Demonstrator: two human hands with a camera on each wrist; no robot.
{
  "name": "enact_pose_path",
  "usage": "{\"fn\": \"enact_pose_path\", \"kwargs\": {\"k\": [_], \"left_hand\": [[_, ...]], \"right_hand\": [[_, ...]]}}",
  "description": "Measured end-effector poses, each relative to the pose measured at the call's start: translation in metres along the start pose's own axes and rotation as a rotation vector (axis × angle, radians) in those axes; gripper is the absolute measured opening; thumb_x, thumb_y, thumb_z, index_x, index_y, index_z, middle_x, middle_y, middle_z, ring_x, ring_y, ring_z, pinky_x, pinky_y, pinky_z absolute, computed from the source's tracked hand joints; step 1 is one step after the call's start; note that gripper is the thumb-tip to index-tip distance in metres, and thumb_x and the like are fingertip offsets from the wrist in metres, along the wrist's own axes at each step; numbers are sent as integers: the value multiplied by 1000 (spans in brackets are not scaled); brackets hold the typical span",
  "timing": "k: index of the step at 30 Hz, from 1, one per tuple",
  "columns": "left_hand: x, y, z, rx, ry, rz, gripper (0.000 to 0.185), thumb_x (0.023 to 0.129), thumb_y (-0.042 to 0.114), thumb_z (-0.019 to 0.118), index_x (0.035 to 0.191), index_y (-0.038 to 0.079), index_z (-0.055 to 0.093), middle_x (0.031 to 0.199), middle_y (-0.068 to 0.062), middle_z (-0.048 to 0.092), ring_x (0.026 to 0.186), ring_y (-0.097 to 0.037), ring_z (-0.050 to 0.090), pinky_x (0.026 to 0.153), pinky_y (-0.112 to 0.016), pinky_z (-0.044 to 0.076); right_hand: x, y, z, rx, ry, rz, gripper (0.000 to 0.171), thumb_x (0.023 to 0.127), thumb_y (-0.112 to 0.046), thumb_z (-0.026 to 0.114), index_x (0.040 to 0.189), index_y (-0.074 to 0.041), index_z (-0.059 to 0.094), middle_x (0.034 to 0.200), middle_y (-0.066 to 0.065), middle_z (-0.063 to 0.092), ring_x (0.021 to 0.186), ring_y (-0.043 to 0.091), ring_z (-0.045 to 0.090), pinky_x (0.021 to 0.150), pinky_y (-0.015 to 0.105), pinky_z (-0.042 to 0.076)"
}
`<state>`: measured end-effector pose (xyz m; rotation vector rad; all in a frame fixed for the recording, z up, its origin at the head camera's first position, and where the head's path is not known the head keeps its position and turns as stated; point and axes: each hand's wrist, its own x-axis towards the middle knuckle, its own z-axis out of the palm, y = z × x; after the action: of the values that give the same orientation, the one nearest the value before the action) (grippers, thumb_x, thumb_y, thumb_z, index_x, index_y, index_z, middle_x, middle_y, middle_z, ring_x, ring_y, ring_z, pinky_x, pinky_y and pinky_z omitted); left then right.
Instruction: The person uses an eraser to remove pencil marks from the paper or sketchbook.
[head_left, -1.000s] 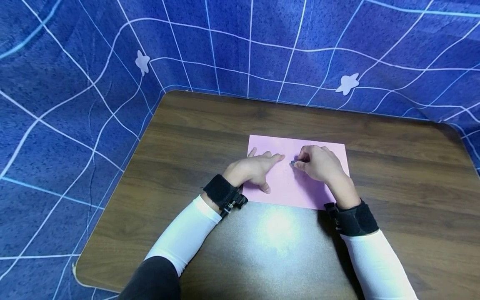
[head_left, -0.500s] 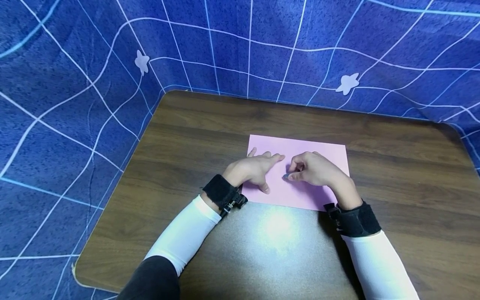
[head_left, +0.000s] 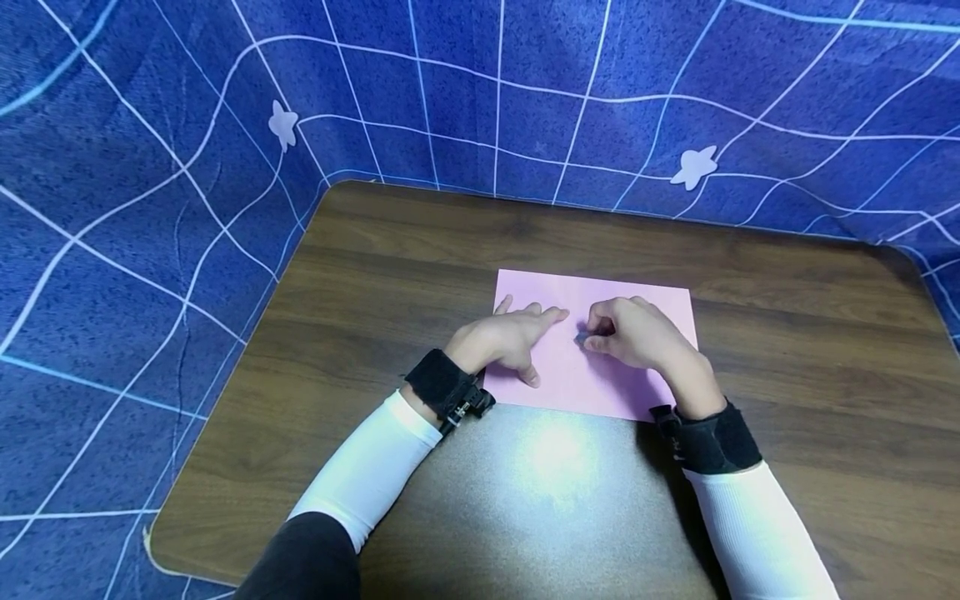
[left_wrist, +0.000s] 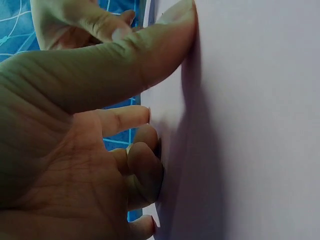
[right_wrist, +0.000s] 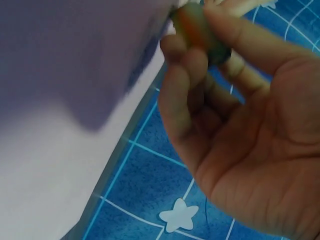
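A pink sheet of paper point(head_left: 558, 289) lies on the wooden table. My left hand point(head_left: 510, 337) rests on its left part, fingers spread and thumb stretched out; in the left wrist view the thumb point(left_wrist: 135, 55) and fingertips meet the sheet. Over the middle of the paper, my right hand point(head_left: 637, 333) pinches a small stubby block between thumb and curled fingers. In the right wrist view this block point(right_wrist: 197, 32) looks dark green with an orange patch, blurred, and one end is right at the paper's surface. From the head view only its dark tip shows.
The brown tabletop point(head_left: 375, 275) extends around the sheet, with a bright light reflection near the front. Behind and left hangs a blue curtain point(head_left: 450, 108) with white lines and stars. Black straps with cameras point(head_left: 450, 387) sit on both wrists.
My right hand slid the block toward me and to the left over the paper, then part of the way back up and right. The left hand and the sheet stay nearly still.
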<state>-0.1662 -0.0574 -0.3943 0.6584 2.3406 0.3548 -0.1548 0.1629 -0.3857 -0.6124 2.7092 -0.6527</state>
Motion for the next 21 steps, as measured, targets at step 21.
{"fn": "enact_pose_path", "kwargs": {"k": [21], "left_hand": [[0,1,0,11,4,-7,117,78,31,89,166,29,12,172,-6,21,161,-18,10,130,-49,-9]], "right_hand": [[-1,6,-3,62,-28,-61,14,84,-13,83,79,-17,71,69,-6,65,66,11,51,64,29,40]]}}
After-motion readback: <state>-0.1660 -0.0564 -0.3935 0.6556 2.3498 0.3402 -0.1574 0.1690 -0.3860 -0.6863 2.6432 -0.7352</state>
